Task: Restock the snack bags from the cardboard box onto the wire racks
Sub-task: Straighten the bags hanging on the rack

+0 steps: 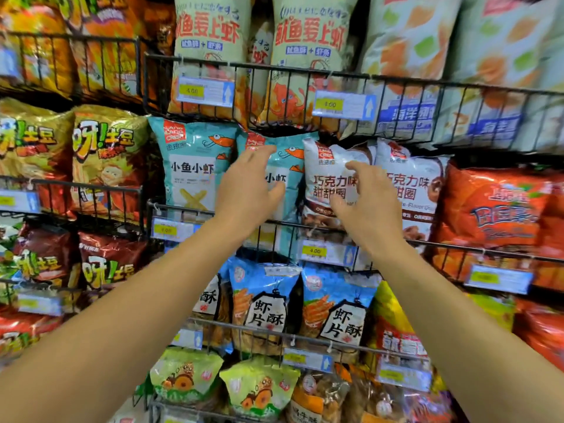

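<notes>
At middle rack (274, 222): left hand (248, 190), right hand (367, 203) spread.

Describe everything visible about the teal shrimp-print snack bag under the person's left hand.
The teal snack bag is glossy plastic, with a red brand square at its top corner, an orange cartoon shrimp and dark Chinese characters. It stands upright in the middle wire rack, between a matching teal bag and a white chocolate-flavour bag. The left hand, fingers spread, covers its left side; contact looks likely but unconfirmed.
</notes>
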